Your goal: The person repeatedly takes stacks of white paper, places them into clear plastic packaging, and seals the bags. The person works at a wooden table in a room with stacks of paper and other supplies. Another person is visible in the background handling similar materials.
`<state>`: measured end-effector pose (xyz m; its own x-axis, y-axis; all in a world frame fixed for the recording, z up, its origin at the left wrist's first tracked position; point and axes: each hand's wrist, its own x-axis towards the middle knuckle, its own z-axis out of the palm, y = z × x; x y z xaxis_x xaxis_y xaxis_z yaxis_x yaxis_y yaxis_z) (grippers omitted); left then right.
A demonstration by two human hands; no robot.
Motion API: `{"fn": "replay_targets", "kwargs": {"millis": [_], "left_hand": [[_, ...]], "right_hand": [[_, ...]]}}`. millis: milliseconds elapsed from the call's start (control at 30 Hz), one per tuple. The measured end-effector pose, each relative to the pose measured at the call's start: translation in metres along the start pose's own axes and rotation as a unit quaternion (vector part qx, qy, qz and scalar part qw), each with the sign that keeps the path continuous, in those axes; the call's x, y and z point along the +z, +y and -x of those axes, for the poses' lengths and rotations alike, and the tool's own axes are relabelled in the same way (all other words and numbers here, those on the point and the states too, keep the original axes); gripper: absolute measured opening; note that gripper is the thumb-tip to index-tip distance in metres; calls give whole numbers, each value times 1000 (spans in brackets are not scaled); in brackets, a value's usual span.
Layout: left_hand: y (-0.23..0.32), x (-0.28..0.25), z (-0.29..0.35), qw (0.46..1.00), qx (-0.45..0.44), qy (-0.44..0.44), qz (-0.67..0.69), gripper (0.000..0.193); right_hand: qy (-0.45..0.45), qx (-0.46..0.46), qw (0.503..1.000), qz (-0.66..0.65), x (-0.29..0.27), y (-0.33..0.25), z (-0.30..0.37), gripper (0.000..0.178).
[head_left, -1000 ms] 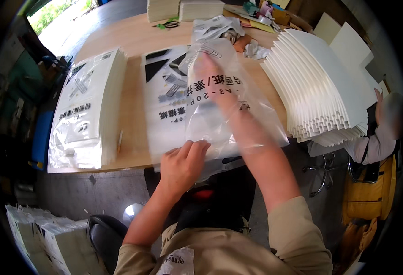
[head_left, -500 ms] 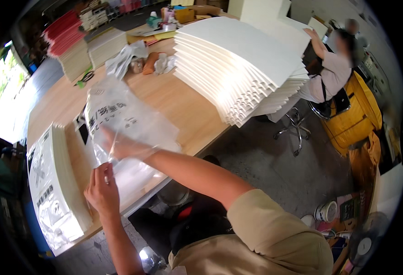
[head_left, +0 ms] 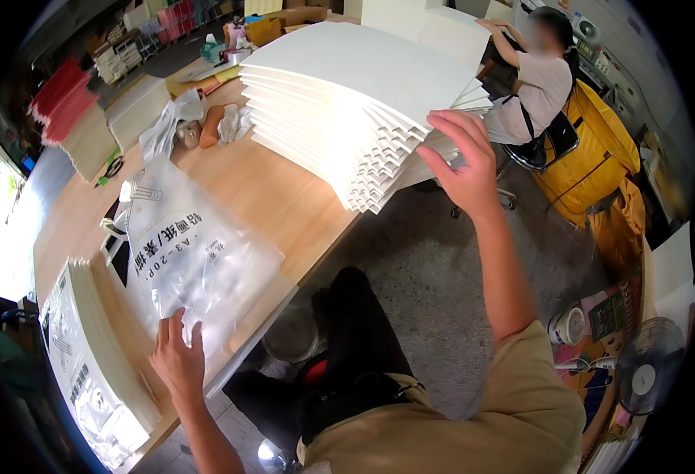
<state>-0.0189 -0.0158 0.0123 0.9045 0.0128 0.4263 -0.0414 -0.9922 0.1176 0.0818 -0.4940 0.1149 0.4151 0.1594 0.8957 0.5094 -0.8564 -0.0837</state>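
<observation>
On the wooden table lies a clear plastic bag [head_left: 205,257] with black print, flat and a little creased. My left hand [head_left: 178,355] is at its near end, thumb and fingers apart; whether the fingertips touch the plastic, I cannot tell. To the right rises a tall stack of white paper [head_left: 355,103], its bundles layered in offset steps. My right hand [head_left: 466,166] reaches up to the stack's near right corner. Its thumb and fingers are spread around that corner, with nothing visibly held.
A pile of packed plastic bags [head_left: 87,387] lies at the table's near left. Scissors [head_left: 113,167], crumpled plastic [head_left: 170,122] and red-topped paper stacks [head_left: 67,103] sit farther back. Another person [head_left: 541,87] sits at the right, beside a large yellow bag [head_left: 592,158].
My right hand has left the plastic bag and swung right to the paper stack. My left hand's fingers have opened out near the bag's end. The view has shifted rightward.
</observation>
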Motion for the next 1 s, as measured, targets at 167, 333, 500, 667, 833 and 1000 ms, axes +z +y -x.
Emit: {"fn": "replay_targets", "kwargs": {"millis": [167,333,500,667,833,1000], "left_hand": [[15,-8,0,999,48,-1,-5,54],[21,-4,6,997,81,-17,3,59],[40,-9,9,991,127,-29,32,60],[72,-22,1,958,193,-10,212,43],[125,-17,-55,846,131,-79,510,27],[187,-2,-134,558,-80,-231,793,44]], "right_hand": [[-21,-14,999,28,15,22,3,32],[-23,-25,999,29,19,25,-3,24],[-25,47,998,-36,17,28,-6,17],[32,4,999,-30,23,30,-20,15],[42,-28,998,-40,11,9,-31,20],[19,-103,994,-43,-6,-41,-25,18]]}}
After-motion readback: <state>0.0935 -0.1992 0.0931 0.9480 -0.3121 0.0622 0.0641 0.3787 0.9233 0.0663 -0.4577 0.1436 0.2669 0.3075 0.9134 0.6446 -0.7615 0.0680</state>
